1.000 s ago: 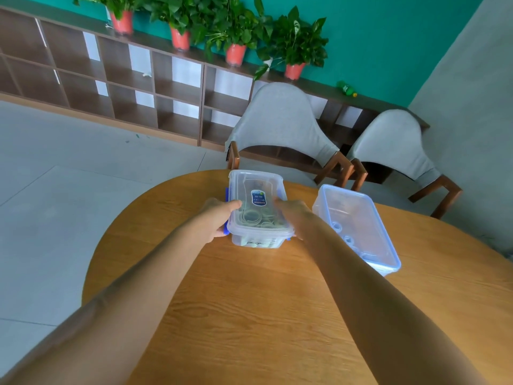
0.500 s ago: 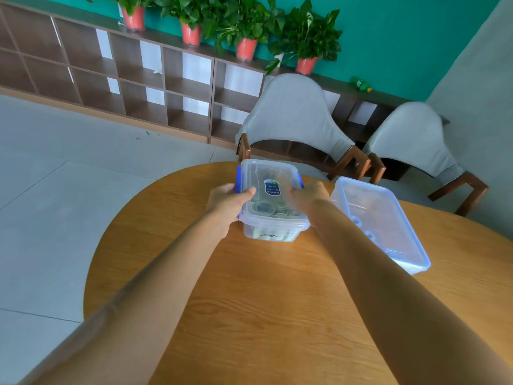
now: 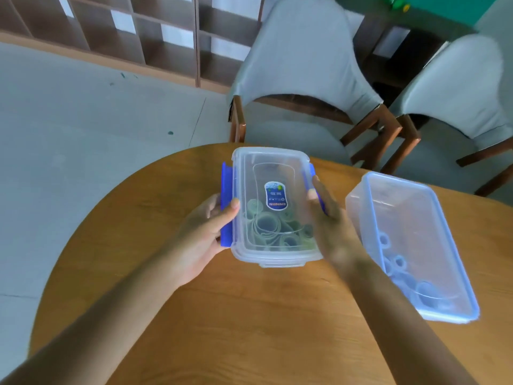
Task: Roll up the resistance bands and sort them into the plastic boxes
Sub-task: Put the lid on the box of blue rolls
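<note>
— What stayed hidden? — The left hand's [image 3: 204, 234] fingers lay out of sight behind the lidded box's [image 3: 273, 207] blue clip [image 3: 226, 209].
— And cut off? — The chairs [image 3: 299, 65] and shelves [image 3: 125, 26] ran past the top edge, blurred.

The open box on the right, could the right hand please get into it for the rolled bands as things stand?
Probably yes: the open box has no lid, but the right hand must first release the lidded box.

Two bare forearms enter from lower frame, no sleeves, watch or rings. Left hand [image 3: 205, 234] and right hand [image 3: 330, 226] ungloved.
</note>
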Action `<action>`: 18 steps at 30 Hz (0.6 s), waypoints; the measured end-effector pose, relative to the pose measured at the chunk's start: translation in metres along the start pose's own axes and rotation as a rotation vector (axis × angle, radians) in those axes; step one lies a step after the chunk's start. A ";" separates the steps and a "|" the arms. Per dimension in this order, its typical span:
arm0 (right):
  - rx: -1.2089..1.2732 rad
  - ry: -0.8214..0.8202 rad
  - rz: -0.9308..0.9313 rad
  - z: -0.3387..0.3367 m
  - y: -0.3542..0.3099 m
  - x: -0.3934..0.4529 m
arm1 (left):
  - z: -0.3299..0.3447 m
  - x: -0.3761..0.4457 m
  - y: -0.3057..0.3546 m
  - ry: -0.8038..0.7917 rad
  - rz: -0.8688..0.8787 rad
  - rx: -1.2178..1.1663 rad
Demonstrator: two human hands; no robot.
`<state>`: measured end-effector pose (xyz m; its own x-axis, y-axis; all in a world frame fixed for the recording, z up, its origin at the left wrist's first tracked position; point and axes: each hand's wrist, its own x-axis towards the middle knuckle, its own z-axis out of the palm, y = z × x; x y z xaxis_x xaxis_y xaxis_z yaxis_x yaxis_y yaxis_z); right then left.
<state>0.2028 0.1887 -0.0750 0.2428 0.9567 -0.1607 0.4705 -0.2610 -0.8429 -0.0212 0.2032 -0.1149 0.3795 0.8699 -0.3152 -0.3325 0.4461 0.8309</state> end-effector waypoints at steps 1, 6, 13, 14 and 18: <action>0.023 -0.008 0.018 0.000 -0.003 0.000 | 0.001 0.000 0.002 0.018 -0.018 0.008; 0.072 -0.035 0.190 -0.003 -0.014 0.005 | 0.014 -0.005 0.018 0.112 -0.147 0.051; -0.067 -0.110 0.360 -0.003 -0.017 0.009 | 0.019 -0.009 0.029 0.184 -0.285 0.016; -0.054 -0.121 0.332 -0.001 -0.013 0.008 | 0.019 -0.010 0.029 0.182 -0.284 0.006; -0.033 -0.151 0.240 -0.001 -0.010 0.004 | 0.023 -0.010 0.033 0.192 -0.303 0.005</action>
<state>0.1996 0.1949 -0.0668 0.2224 0.8746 -0.4307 0.4428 -0.4842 -0.7546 -0.0158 0.2040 -0.0735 0.2906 0.7222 -0.6276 -0.2257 0.6892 0.6885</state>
